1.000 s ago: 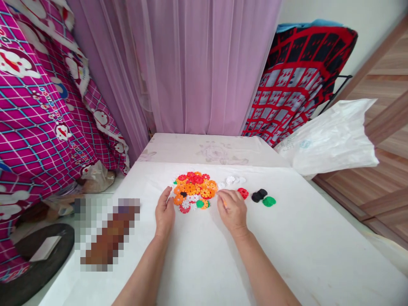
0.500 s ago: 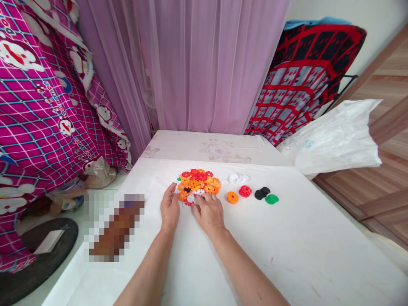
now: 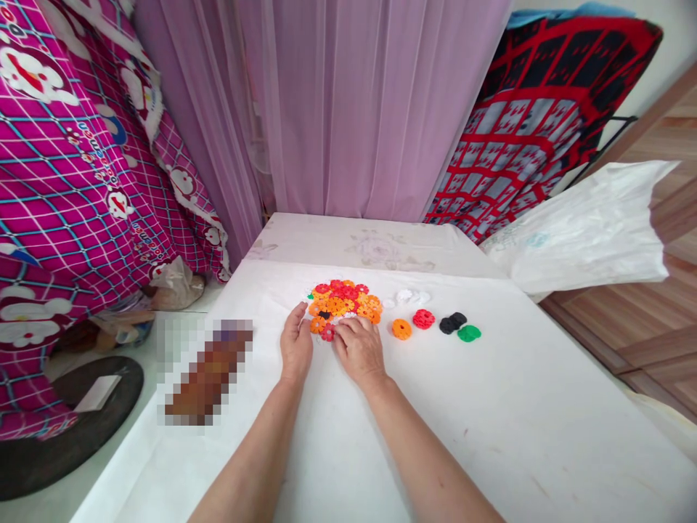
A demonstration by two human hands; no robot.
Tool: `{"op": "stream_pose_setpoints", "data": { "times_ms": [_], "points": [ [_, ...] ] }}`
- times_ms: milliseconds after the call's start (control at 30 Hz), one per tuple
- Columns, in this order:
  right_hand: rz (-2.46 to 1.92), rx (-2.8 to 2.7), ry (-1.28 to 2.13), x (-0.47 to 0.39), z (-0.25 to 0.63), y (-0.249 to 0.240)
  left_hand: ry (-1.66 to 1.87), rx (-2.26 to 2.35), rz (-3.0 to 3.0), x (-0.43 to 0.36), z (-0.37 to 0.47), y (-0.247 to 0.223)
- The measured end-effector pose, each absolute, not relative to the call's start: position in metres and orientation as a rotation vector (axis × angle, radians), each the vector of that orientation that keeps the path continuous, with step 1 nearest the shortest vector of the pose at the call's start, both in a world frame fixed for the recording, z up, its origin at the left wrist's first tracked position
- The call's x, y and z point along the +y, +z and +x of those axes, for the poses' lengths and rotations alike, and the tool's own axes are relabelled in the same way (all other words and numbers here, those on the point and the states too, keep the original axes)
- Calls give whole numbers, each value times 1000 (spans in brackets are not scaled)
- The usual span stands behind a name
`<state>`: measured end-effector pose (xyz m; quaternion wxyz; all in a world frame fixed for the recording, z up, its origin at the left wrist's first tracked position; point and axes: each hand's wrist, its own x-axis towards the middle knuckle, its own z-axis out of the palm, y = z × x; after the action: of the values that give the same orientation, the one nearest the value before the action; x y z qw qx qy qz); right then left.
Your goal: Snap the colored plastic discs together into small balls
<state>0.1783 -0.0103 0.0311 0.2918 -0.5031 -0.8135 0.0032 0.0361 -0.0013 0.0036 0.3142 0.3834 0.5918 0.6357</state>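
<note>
A pile of flower-shaped plastic discs (image 3: 337,305), mostly orange and red with a few white and a black one, lies on the white-covered table. My left hand (image 3: 297,343) stands on edge at the pile's left side, its fingers stretched out and holding nothing. My right hand (image 3: 360,350) rests at the pile's near right edge, fingers bent down around white discs (image 3: 348,317); its fingertips are partly hidden. A red disc (image 3: 327,332) shows just left of its thumb.
Right of the pile lie sorted groups: white discs (image 3: 411,297), orange discs (image 3: 401,329), red discs (image 3: 423,319), black discs (image 3: 453,322) and green discs (image 3: 469,333). A blurred-out brown item (image 3: 210,374) is at the left edge. A white plastic bag (image 3: 588,229) is at the right.
My right hand's fingers have closed in over the white discs. A white disc at the pile's near edge no longer shows, leaving a red one in view. The camera view has shifted slightly.
</note>
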Motion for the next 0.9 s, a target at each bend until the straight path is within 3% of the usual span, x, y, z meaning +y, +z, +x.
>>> {"op": "stream_pose_setpoints", "data": {
  "times_ms": [167,667,900],
  "points": [
    [-1494,-2059,-49,-6,192,31,1679,1562,1030,-1,36,2],
    [-1371,-2147,39,-11,168,31,1662,1581,1032,-2,36,6],
    [-1425,-1778,-101,5,246,45,1652,1592,1009,-3,37,8]
  ]
}}
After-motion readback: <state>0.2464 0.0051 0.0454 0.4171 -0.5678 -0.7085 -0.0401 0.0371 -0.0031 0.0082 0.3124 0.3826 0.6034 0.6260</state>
